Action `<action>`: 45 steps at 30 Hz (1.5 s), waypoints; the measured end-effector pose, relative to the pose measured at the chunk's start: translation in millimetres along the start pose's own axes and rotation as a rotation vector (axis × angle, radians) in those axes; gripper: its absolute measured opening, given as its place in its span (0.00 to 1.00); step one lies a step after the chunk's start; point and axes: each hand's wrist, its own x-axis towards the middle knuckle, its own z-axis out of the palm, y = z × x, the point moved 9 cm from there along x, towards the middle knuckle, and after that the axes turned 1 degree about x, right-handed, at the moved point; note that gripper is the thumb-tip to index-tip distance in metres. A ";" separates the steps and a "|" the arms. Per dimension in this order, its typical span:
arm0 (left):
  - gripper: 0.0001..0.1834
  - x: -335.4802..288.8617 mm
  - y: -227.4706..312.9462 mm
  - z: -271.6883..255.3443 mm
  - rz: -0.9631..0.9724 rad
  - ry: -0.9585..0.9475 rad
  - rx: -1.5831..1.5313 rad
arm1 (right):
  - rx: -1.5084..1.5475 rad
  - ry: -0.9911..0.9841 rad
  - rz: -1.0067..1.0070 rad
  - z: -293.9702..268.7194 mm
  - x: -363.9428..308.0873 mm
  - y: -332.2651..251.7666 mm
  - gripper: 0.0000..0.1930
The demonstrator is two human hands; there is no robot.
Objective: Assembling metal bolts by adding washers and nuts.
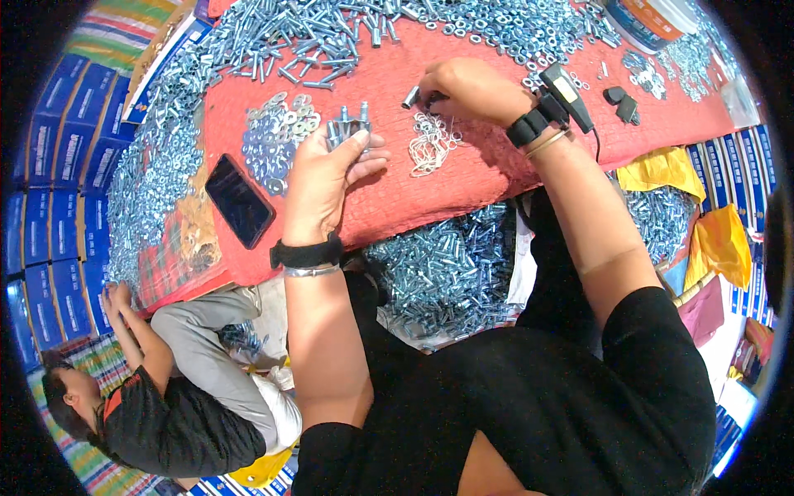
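My left hand (331, 169) is closed around several silver bolts (351, 121), their ends standing up past the thumb. To its right, my right hand (473, 89) pinches a single bolt (410, 98) above the red cloth (389, 194). The right fingertips are partly hidden behind the hand. Just below that hand lies a loose heap of white rubber bands (432, 147). Flat washers (279, 136) are spread left of my left hand. A large pile of bolts (306, 37) covers the far side, with nuts (496, 31) right of it.
A dark phone (240, 201) lies near the left front edge. A bucket (649, 23) stands far right, and a black device (566, 89) with a cable sits by my right wrist. More bolts (447, 277) fill a sack below the edge. Another person (174, 413) sits left, beside blue boxes (62, 223).
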 end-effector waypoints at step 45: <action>0.08 -1.2 -4.3 6.9 -0.047 -0.021 0.196 | 0.710 -0.079 0.081 -18.7 15.3 -49.6 0.13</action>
